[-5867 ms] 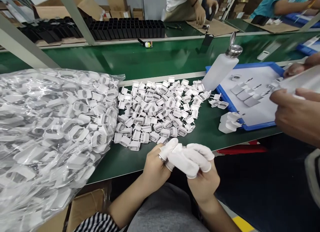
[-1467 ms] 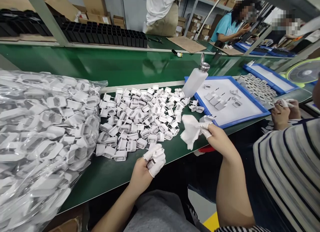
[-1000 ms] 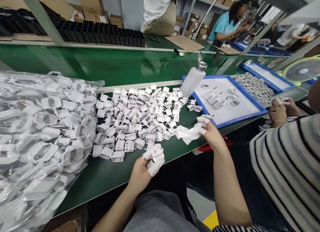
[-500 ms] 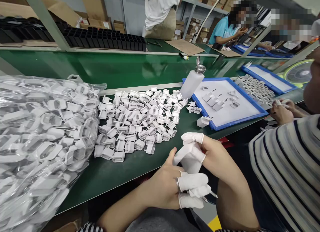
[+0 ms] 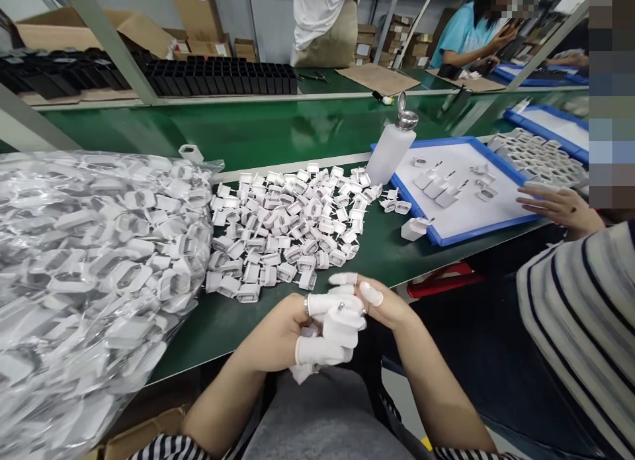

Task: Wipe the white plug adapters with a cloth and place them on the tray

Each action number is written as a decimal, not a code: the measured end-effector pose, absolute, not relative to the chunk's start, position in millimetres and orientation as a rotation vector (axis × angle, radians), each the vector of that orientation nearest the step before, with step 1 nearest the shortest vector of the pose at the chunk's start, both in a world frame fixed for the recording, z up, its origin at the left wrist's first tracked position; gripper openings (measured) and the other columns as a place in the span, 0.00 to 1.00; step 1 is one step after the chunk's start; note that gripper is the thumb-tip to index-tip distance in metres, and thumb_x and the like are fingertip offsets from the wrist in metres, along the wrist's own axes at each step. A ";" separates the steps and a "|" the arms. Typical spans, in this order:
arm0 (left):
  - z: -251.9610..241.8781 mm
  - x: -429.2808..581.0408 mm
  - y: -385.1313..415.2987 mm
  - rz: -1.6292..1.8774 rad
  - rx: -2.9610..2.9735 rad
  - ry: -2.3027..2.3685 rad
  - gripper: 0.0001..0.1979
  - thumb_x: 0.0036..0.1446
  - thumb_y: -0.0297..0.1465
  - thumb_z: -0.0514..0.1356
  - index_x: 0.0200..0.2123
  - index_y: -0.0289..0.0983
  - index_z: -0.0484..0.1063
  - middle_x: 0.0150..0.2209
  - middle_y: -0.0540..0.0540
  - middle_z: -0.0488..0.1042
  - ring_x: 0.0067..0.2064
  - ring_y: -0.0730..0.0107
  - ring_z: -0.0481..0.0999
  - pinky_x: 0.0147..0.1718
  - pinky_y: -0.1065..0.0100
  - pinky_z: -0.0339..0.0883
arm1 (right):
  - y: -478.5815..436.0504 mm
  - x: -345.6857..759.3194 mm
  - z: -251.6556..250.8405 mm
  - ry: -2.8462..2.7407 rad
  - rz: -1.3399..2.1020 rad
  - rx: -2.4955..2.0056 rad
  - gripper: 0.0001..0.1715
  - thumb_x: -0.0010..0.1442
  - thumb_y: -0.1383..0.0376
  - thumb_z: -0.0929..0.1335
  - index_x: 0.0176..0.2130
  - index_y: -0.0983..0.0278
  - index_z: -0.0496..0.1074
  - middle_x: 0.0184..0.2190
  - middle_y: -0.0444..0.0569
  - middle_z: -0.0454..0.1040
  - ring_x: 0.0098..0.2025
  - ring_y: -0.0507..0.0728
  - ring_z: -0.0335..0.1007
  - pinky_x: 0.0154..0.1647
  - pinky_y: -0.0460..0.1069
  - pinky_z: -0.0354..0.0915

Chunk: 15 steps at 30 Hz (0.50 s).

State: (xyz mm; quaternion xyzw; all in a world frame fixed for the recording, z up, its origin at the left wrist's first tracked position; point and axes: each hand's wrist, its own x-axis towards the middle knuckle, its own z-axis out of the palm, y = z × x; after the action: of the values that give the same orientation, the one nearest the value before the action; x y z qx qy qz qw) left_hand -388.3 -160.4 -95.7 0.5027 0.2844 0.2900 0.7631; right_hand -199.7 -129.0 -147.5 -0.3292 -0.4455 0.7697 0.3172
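Note:
My two hands meet over the front edge of the green table, and their fingertips wear white finger cots. My left hand (image 5: 310, 327) is closed round a small white plug part (image 5: 342, 311), and a metal pin shows between the fingers. A white cloth (image 5: 300, 374) peeks out below that hand. My right hand (image 5: 381, 301) presses against the left from the right with its fingers curled onto the same bundle. A pile of white plug parts (image 5: 292, 222) lies just beyond both hands.
A big clear bag (image 5: 89, 268) full of the same parts fills the left. At the right stand a white dispenser bottle (image 5: 391, 152) and a blue tray (image 5: 466, 233) holding several parts. A co-worker's hand (image 5: 560, 205) rests by the tray, striped sleeve (image 5: 580, 301) close. A green conveyor (image 5: 248, 129) runs behind.
My right hand fetched the cloth from beside the tray and brought it to my left hand. Both hands have closed together nearer the table edge. The co-worker's hand now reaches to the tray.

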 end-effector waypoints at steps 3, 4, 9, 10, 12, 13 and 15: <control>-92.2 -391.8 -162.3 0.648 0.940 0.580 0.11 0.39 0.35 0.63 0.27 0.35 0.73 0.19 0.47 0.69 0.16 0.73 0.67 0.10 0.76 0.55 | -135.6 -213.1 -166.0 -1.237 2.251 -0.593 0.35 0.43 0.41 0.62 0.37 0.67 0.70 0.27 0.49 0.71 0.29 0.54 0.68 0.29 0.47 0.63; -90.6 -392.7 -163.3 0.668 0.905 0.572 0.10 0.39 0.35 0.63 0.25 0.35 0.73 0.17 0.47 0.69 0.15 0.72 0.67 0.10 0.76 0.55 | -138.1 -217.5 -169.8 -1.294 2.275 -0.531 0.33 0.42 0.41 0.63 0.34 0.66 0.71 0.28 0.49 0.72 0.30 0.54 0.68 0.31 0.47 0.63; -80.4 -394.9 -169.6 0.788 0.773 0.615 0.13 0.36 0.38 0.65 0.18 0.33 0.71 0.14 0.49 0.67 0.12 0.77 0.63 0.09 0.77 0.55 | -154.1 -234.8 -184.1 -1.387 2.233 -0.499 0.26 0.34 0.46 0.69 0.22 0.66 0.71 0.20 0.42 0.69 0.24 0.52 0.64 0.28 0.46 0.62; -79.2 -395.2 -171.0 0.798 0.760 0.628 0.13 0.35 0.38 0.65 0.18 0.33 0.71 0.13 0.49 0.67 0.12 0.77 0.63 0.09 0.77 0.54 | -157.3 -236.9 -186.5 -1.349 2.214 -0.511 0.29 0.33 0.43 0.68 0.22 0.66 0.71 0.20 0.42 0.68 0.24 0.52 0.64 0.29 0.47 0.63; -79.0 -396.1 -173.7 0.815 0.747 0.676 0.14 0.35 0.38 0.65 0.20 0.33 0.72 0.13 0.49 0.67 0.12 0.76 0.63 0.09 0.77 0.55 | -162.1 -239.7 -188.6 -1.277 2.171 -0.532 0.34 0.32 0.39 0.65 0.24 0.65 0.70 0.20 0.43 0.69 0.26 0.54 0.66 0.32 0.49 0.63; -79.9 -396.8 -175.0 0.820 0.744 0.703 0.14 0.35 0.38 0.65 0.23 0.33 0.72 0.13 0.49 0.67 0.12 0.76 0.63 0.09 0.77 0.56 | -163.7 -240.6 -188.0 -1.243 2.148 -0.544 0.34 0.33 0.39 0.65 0.24 0.65 0.70 0.20 0.43 0.69 0.26 0.55 0.66 0.33 0.50 0.63; -83.0 -399.0 -176.9 0.828 0.755 0.734 0.15 0.36 0.37 0.64 0.27 0.33 0.72 0.14 0.49 0.69 0.12 0.76 0.64 0.09 0.77 0.57 | -165.4 -242.1 -183.5 -1.163 2.109 -0.584 0.28 0.36 0.43 0.67 0.23 0.65 0.70 0.18 0.43 0.68 0.26 0.55 0.66 0.33 0.50 0.62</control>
State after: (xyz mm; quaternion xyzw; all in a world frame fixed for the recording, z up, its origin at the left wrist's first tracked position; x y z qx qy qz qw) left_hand -399.0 -176.9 -83.0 0.3499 0.3404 0.3837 0.7839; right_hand -242.1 -165.4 -183.5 -0.2229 -0.4436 0.8047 0.3255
